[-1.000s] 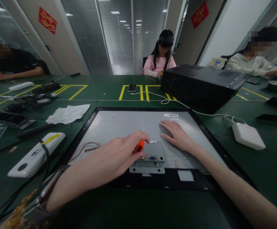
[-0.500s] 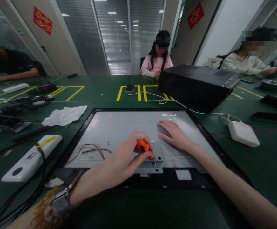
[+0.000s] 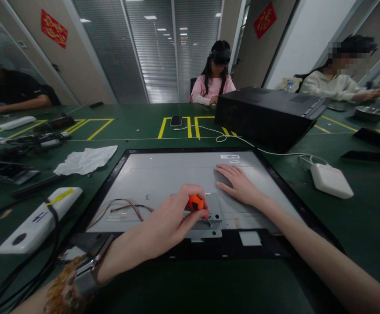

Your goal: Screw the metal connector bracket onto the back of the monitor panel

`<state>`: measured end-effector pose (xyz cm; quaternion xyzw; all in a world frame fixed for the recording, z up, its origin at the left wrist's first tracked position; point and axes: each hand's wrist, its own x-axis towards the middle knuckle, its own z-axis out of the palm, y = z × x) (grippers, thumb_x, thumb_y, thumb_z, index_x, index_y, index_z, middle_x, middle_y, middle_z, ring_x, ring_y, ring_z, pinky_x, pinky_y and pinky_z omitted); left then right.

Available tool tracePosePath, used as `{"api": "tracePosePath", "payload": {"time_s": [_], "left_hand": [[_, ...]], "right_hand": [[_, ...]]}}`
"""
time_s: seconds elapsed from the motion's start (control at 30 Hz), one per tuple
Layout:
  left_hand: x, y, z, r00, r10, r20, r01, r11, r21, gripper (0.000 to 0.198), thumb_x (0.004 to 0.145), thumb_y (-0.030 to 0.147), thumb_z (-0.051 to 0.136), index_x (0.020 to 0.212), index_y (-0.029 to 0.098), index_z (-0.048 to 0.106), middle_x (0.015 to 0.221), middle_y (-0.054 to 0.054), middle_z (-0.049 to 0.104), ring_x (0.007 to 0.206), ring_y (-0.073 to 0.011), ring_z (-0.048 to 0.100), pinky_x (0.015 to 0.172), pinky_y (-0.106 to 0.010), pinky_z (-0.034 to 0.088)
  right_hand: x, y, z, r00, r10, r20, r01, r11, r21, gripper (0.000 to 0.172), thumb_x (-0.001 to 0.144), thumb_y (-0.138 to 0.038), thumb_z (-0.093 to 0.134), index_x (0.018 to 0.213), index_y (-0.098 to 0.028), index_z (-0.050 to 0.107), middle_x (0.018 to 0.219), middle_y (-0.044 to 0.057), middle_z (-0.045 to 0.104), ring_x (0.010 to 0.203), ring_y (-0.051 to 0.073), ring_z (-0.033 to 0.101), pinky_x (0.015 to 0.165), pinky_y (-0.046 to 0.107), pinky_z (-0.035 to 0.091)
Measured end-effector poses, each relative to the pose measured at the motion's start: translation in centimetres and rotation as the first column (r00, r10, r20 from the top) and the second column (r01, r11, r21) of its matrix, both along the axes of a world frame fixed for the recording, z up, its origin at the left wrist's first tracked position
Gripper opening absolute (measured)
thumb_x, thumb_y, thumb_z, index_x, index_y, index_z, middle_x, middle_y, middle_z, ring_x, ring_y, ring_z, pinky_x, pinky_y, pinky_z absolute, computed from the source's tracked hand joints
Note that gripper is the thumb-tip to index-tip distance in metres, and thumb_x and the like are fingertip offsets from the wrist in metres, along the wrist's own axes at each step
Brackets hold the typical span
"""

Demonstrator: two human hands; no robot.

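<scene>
My left hand (image 3: 183, 213) is closed around the orange and black handle of a screwdriver (image 3: 195, 202). Its short shaft points down toward a metal bracket (image 3: 215, 233) at the near edge of a flat display panel (image 3: 164, 174). Whether the tip sits in a screw, I cannot tell. My right hand (image 3: 237, 185) lies flat on the panel's grey metal back, fingers spread, to the right of the bracket. The panel lies face down in a black frame. Thin coloured wires (image 3: 124, 204) run across its left part.
Left of the panel lie a white device with a yellow strip (image 3: 42, 220), crumpled white paper (image 3: 85, 160) and black cables (image 3: 51, 244). A large black case (image 3: 265, 117) stands behind. A white adapter (image 3: 331, 180) with its cord is at right. People sit around the green table.
The view has shifted slightly, so most things appear a little further left. The left hand still grips the screwdriver at the bracket, and the right hand stays flat on the panel.
</scene>
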<state>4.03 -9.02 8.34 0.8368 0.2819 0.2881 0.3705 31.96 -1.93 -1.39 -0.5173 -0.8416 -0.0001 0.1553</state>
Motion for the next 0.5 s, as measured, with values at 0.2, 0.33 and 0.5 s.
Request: {"api": "tracePosePath", "payload": {"time_s": [0.2,0.33,0.5], "left_hand": [[0.0,-0.1,0.5,0.998,0.018,-0.061,-0.016,0.999,0.034,0.013,0.097,0.020,0.048,0.110,0.019,0.048,0.100,-0.003,0.063,0.085,-0.0148,0.064,0.078,-0.032,0.053],[0.1,-0.2,0.8,0.994,0.032,-0.107,-0.021,0.994,0.103,0.015,0.098,0.024,0.046,0.112,0.019,0.049,0.101,-0.005,0.064,0.086,-0.0163,0.065,0.077,-0.032,0.054],[0.0,-0.4,2.0,0.964,0.037,-0.263,0.032,0.967,0.253,0.024,0.099,0.025,0.040,0.120,0.017,0.046,0.106,-0.008,0.065,0.091,-0.0191,0.065,0.081,-0.035,0.054]], "right_hand": [[-0.1,-0.1,0.1,1.000,-0.004,0.003,0.004,1.000,0.000,0.053,0.096,-0.046,0.043,0.139,-0.015,0.048,0.146,0.015,0.049,0.137,0.028,0.041,0.115,0.051,0.027],[-0.1,-0.1,0.1,1.000,0.000,0.000,0.000,1.000,0.004,0.052,0.096,-0.045,0.042,0.139,-0.017,0.048,0.146,0.014,0.050,0.136,0.028,0.042,0.115,0.051,0.027],[-0.1,-0.1,0.0,1.000,-0.003,-0.008,0.003,1.000,0.008,0.052,0.096,-0.046,0.043,0.139,-0.018,0.048,0.145,0.013,0.050,0.136,0.028,0.042,0.115,0.051,0.027]]}}
